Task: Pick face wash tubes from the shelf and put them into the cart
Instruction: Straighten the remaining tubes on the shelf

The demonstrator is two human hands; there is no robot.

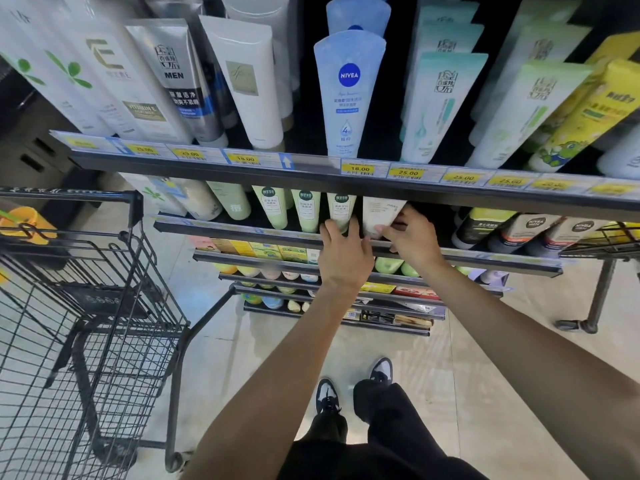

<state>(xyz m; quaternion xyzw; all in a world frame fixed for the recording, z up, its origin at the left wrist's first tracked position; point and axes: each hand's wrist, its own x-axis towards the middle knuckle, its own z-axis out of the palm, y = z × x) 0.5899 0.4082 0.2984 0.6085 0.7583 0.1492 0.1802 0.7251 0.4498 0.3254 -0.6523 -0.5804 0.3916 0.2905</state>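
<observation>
Face wash tubes stand in rows on two dark shelves. On the second shelf, a cream-white tube (377, 213) stands beside a pale green tube (341, 211). My right hand (410, 237) has its fingers curled round the lower end of the cream-white tube. The fingertips of my left hand (343, 251) touch the base of the pale green tube, with the palm over the shelf rail (242, 232). A black wire cart (86, 306) stands at the left, and its basket looks empty.
The top shelf holds a blue Nivea tube (348, 95), white tubes (247, 84) and yellow tubes (585, 119) above a row of price tags (360, 167). Lower shelves carry small boxes and bottles. A second cart's frame (602, 271) is at the right. An orange item (26, 225) sits behind the cart.
</observation>
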